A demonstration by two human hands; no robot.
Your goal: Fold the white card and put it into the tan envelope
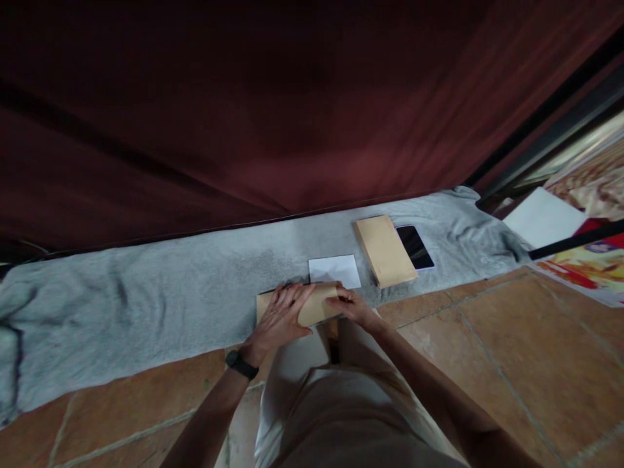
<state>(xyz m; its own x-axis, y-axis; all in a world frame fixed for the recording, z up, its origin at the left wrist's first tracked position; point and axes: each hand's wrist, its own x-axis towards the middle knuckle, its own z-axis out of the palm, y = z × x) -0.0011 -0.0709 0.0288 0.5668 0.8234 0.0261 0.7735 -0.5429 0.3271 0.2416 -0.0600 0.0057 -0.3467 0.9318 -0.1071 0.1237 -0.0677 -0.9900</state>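
A brown paper envelope [319,305] lies crosswise near the front edge of the grey cloth, just before my knees. Spread over its left part is my left hand [283,313], fingers stretched out flat and a dark watch on the wrist. My right hand [351,305] pinches the envelope's right end between thumb and curled fingers. Partly under or behind its far edge is a white sheet of paper [335,268]. More brown envelopes in a stack [385,250] rest to the right, beside a dark-screened phone [415,247].
The grey cloth [195,279] covers a long, narrow surface. A dark red curtain or fabric [292,130] rises behind it. Brown floor tiles [487,338] run along the front. At far right are a white sheet [543,218], a colourful printed sheet [589,266] and a dark frame bar.
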